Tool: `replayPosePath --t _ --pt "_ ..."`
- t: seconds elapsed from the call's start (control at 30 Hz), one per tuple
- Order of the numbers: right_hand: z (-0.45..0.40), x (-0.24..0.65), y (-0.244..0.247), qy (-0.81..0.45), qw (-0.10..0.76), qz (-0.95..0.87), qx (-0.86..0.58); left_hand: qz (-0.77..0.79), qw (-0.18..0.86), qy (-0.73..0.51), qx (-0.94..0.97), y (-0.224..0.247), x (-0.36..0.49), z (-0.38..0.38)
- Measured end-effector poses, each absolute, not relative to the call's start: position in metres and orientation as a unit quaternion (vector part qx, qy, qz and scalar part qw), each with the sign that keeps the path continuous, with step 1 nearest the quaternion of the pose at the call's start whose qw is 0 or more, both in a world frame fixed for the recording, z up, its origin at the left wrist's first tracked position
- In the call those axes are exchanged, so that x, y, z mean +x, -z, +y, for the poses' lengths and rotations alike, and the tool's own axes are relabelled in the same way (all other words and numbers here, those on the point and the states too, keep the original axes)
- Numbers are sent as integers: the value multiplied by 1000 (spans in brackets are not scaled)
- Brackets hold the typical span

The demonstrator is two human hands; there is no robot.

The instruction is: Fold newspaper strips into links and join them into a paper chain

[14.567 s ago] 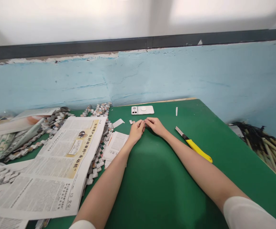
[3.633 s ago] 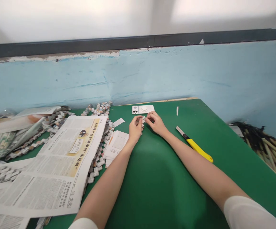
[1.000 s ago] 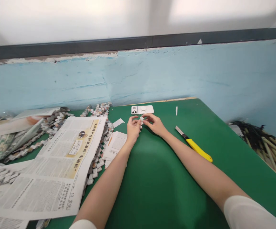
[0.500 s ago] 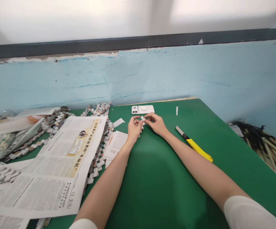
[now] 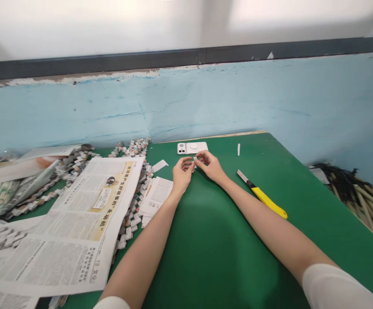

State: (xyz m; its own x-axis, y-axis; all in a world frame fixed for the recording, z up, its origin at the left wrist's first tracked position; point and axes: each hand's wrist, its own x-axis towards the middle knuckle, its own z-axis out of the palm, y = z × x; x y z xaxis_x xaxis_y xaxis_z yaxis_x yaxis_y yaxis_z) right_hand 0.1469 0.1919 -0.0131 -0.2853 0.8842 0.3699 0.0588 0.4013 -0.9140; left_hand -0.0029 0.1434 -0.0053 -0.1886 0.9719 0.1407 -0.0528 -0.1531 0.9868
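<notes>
The left hand [image 5: 182, 176] and right hand [image 5: 211, 167] pinch a small white paper piece [image 5: 195, 159] in their fingers near the centre of the frame, just below the phone [image 5: 188, 148]; a yellow-handled knife [image 5: 268, 201] lies further right on the tabletop [image 5: 212, 240].

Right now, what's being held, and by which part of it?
A small pale paper piece, pinched between the left hand and right hand; exactly where on it they grip is hidden.

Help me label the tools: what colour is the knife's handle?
The handle is yellow, turning black toward the blade; the head view shows it best.
</notes>
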Motion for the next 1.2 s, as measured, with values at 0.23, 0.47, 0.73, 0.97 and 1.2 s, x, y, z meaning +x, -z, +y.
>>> replayPosePath --t 0.23,0.47,0.73,0.97,1.2 --pt "198 151 11 -408 514 -656 -372 486 427 -582 493 12 -1 146" --pt "202 154 14 -457 523 -610 -382 494 427 -573 494 10 0 146" --pt "200 150 12 -477 502 -632 -347 492 443 -593 459 9 -4 146" --pt "195 147 14 -450 502 -670 -312 492 456 -604 430 11 -8 148" --pt "194 148 11 -432 503 -680 -314 479 457 -616 427 14 -9 150"
